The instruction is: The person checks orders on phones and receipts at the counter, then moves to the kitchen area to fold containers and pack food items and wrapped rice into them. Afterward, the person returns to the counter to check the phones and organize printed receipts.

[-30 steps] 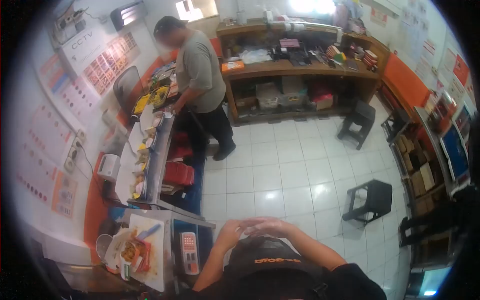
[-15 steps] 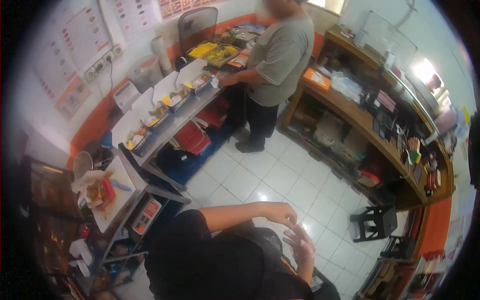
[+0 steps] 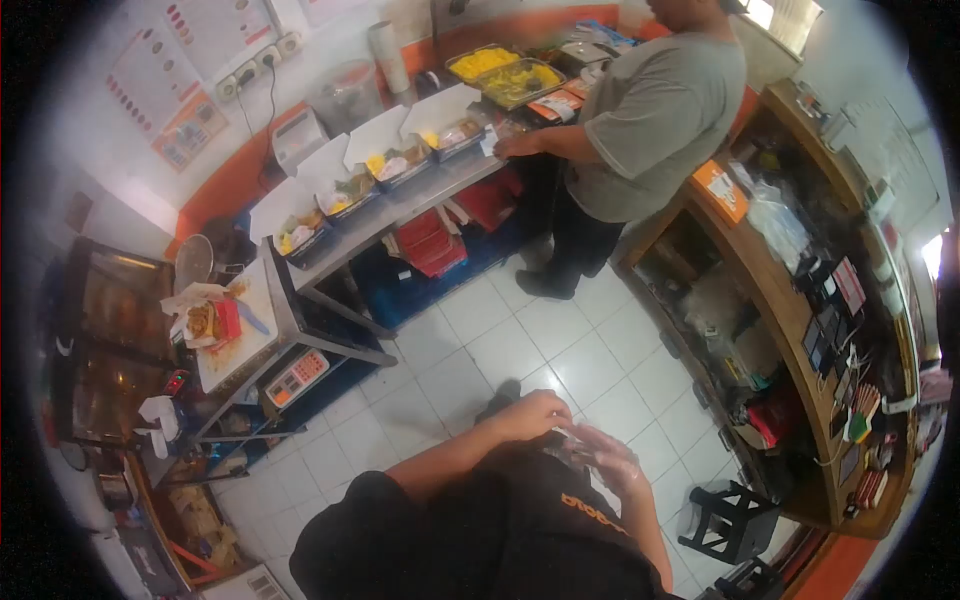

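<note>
My left hand (image 3: 535, 413) is in front of my black shirt, its fingers curled into a pinch close to the fingertips of my right hand (image 3: 612, 462). What the pinch holds, if anything, is too blurred to make out. The right hand's fingers are stretched out, with a pale, shiny look on them that may be thin clear plastic. Both hands are in the air above the tiled floor (image 3: 470, 375), away from the counters.
Open meal boxes (image 3: 300, 238) line the steel counter (image 3: 400, 200) ahead. A person in a grey shirt (image 3: 665, 120) stands at its far end, near trays of yellow food (image 3: 515, 82). To the left is a cutting board (image 3: 240, 330); to the right, a wooden counter (image 3: 780, 280) and black stool (image 3: 730, 522).
My view has swung left and down, so the counters appear shifted right. My hands remain close together, the right one now higher in view. The person's hand stays by the last box.
</note>
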`<action>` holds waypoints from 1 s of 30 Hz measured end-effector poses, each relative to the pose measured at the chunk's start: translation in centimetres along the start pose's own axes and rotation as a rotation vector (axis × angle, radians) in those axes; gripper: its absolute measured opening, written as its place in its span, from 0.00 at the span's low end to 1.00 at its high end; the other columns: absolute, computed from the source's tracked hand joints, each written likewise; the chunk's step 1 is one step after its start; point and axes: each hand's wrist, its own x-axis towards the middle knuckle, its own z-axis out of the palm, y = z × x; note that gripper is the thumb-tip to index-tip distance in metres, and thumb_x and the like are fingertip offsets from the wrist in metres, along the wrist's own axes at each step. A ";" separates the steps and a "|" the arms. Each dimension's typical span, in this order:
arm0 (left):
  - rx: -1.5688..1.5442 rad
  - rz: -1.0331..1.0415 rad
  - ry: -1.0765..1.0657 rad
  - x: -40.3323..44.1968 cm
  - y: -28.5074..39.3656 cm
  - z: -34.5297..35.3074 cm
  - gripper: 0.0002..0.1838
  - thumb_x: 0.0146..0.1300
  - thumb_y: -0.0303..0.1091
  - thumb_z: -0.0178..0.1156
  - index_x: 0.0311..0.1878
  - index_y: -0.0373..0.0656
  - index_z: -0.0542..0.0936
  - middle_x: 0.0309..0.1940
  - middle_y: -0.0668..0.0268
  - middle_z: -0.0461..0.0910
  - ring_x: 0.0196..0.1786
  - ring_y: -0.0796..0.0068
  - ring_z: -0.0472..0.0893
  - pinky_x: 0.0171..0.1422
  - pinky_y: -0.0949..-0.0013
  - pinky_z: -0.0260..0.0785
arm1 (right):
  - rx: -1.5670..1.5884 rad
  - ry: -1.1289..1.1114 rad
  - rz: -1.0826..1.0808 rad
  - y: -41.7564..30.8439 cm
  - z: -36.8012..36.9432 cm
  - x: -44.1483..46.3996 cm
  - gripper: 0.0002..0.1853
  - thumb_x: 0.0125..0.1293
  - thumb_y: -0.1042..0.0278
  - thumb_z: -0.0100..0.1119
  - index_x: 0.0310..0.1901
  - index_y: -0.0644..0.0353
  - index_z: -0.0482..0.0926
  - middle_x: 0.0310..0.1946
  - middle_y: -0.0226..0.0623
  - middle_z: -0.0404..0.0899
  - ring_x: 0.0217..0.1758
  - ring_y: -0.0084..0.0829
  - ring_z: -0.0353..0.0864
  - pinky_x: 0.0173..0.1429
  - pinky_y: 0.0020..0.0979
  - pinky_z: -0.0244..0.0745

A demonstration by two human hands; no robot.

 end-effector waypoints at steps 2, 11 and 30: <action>0.008 0.026 0.074 2.2 -1.6 -1.9 0.09 0.62 0.37 0.58 0.36 0.42 0.83 0.36 0.57 0.80 0.45 0.57 0.77 0.52 0.58 0.68 | 0.035 -0.018 0.051 -3.1 0.6 3.2 0.43 0.53 0.57 0.70 0.67 0.72 0.63 0.68 0.52 0.64 0.64 0.46 0.71 0.63 0.43 0.69; -0.138 0.032 0.208 12.0 -10.9 -14.1 0.06 0.63 0.31 0.56 0.34 0.38 0.76 0.34 0.57 0.75 0.43 0.55 0.74 0.51 0.59 0.67 | -0.070 0.110 0.259 -9.6 0.7 20.4 0.47 0.51 0.57 0.67 0.71 0.69 0.57 0.69 0.49 0.62 0.68 0.42 0.67 0.68 0.39 0.64; -0.101 0.029 -0.036 21.4 -17.7 -22.3 0.06 0.62 0.33 0.55 0.35 0.41 0.76 0.38 0.60 0.77 0.48 0.56 0.73 0.55 0.59 0.66 | 0.225 0.423 0.071 -17.1 -4.0 27.9 0.32 0.69 0.59 0.54 0.71 0.62 0.59 0.68 0.50 0.65 0.63 0.41 0.72 0.62 0.40 0.71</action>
